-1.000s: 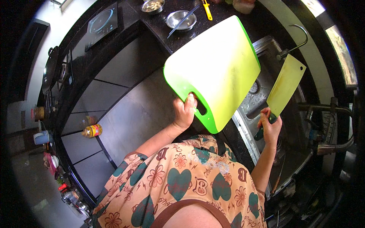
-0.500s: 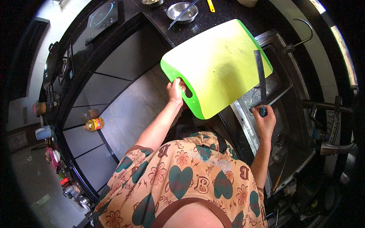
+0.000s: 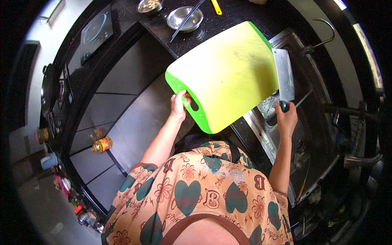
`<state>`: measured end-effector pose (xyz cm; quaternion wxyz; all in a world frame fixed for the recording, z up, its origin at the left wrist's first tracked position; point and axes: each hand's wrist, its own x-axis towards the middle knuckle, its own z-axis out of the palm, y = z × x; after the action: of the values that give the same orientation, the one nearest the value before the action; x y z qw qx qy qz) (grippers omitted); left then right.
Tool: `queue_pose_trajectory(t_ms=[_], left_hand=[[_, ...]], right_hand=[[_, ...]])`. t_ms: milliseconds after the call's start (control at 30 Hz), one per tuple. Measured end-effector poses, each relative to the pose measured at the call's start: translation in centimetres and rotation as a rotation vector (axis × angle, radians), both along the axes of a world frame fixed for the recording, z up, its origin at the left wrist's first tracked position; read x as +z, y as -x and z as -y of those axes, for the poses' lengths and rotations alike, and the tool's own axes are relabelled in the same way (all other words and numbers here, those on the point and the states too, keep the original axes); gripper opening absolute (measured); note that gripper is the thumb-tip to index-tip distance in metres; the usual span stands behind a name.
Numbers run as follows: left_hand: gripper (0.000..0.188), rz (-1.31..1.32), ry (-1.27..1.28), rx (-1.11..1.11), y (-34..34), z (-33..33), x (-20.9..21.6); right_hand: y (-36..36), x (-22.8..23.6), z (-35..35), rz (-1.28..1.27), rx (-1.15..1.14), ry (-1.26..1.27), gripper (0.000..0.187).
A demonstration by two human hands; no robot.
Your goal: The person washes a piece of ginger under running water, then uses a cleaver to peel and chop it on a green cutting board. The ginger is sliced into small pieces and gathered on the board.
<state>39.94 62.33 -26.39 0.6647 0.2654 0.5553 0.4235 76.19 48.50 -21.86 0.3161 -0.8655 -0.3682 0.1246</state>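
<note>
My left hand (image 3: pixel 179 105) grips the handle slot of a yellow-green cutting board (image 3: pixel 226 75) with a darker green rim, held tilted over the edge of a steel sink (image 3: pixel 314 134). My right hand (image 3: pixel 286 118) holds a cleaver (image 3: pixel 283 73) by its dark handle. The broad steel blade points away from me and lies against the board's right edge, above the sink basin.
A black countertop (image 3: pixel 228 18) carries a steel bowl (image 3: pixel 185 18) with chopsticks across it, a second small bowl (image 3: pixel 149 5) and a yellow-handled tool (image 3: pixel 216 6). A tap (image 3: pixel 322 41) curves over the sink. An induction cooktop (image 3: pixel 94 30) sits far left; bottles (image 3: pixel 101 144) stand on the floor.
The board has swung from steeply raised to lower and flatter over the sink. The cleaver has moved left from beside the board until its blade meets the board's right edge.
</note>
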Motion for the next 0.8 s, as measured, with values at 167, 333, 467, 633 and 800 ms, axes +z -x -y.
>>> queue_pose_trajectory(t_ms=[167, 333, 467, 633, 800], left_hand=[[0.022, 0.025, 0.05, -0.016, -0.7, -0.3, 1.3], [0.037, -0.013, -0.012, -0.19, -1.4, 1.7, 2.2], [0.029, 0.018, 0.101, -0.394, -3.0, 5.1, 2.5], [0.031, 0.117, 0.217, -0.694, -3.5, 5.5, 3.9], [0.031, 0.154, 0.285, -0.84, -2.3, 5.6, 3.0]], right_hand=[[-5.2, 0.3, -4.5, 0.217, 0.111, 0.099, 0.042], [-11.7, 0.3, -11.0, 0.309, 0.127, 0.233, 0.044], [-16.2, -0.9, -14.3, 0.301, 0.113, 0.405, 0.047], [-19.6, -2.8, -14.6, 0.423, 0.146, 0.292, 0.044], [-15.6, -0.2, -11.5, 0.644, 0.121, 0.115, 0.045]])
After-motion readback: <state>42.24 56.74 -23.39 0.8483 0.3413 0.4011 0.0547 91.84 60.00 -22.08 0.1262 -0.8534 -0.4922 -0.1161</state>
